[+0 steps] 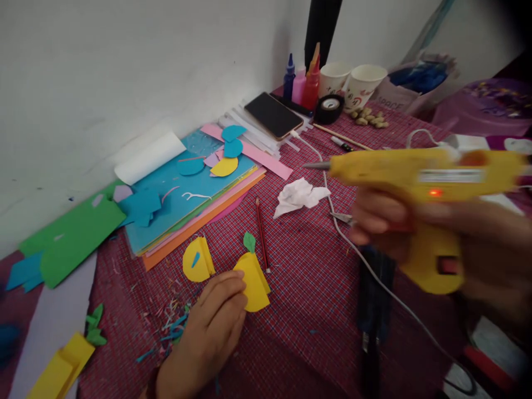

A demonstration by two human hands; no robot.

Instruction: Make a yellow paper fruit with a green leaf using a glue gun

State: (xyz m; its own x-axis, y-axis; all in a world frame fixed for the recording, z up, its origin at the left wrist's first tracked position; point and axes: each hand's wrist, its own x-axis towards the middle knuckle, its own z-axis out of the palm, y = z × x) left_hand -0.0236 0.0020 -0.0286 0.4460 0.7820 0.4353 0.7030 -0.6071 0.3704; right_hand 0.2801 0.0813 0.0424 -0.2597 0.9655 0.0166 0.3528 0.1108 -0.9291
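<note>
A yellow cutout [254, 285], matt and smooth like paper or craft foam, touches the fingers of the left hand [211, 318]; around them spreads woven checked cloth [307, 277], dull and wrinkled. Within the fingers of the right hand [449, 216] sits smooth plastic — the glue gun [386, 169], its nozzle [318, 165] of metal. Beyond the left fingers lie rough, crumpled tissue [300, 195] and, farther off, a phone [274, 114] — glossy as glass.
</note>
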